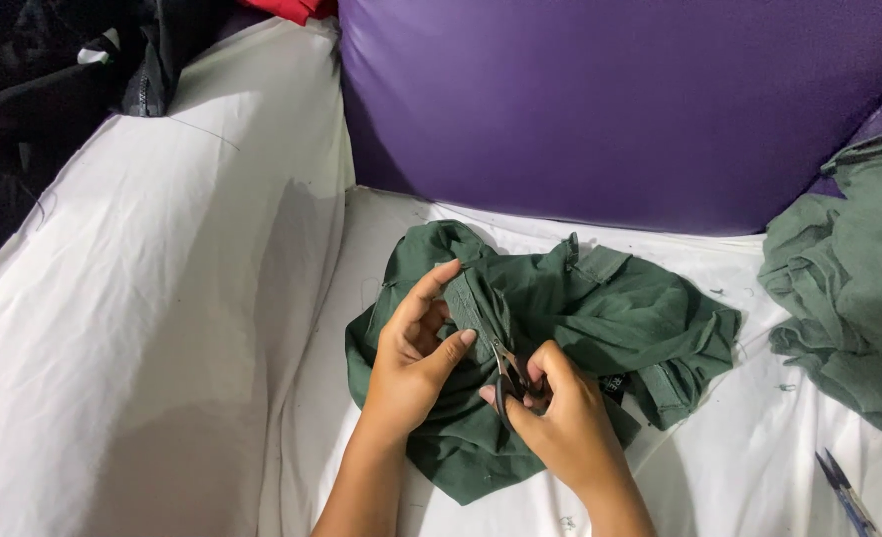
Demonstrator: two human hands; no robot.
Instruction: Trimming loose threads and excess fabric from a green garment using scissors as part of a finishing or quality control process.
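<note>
white sheet covers work surface, creased, rising in slope at left. purple padded backrest behind, smooth, faint sheen from soft overhead light. dark clothing pile top left corner, red fabric at top edge. paler green garment heap at right. blue-handled snips on sheet, bottom right.

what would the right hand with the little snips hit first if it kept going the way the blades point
Most likely the folded strip of the dark green garment pinched by the left hand; the right hand aims the snips up-left at it.
</note>
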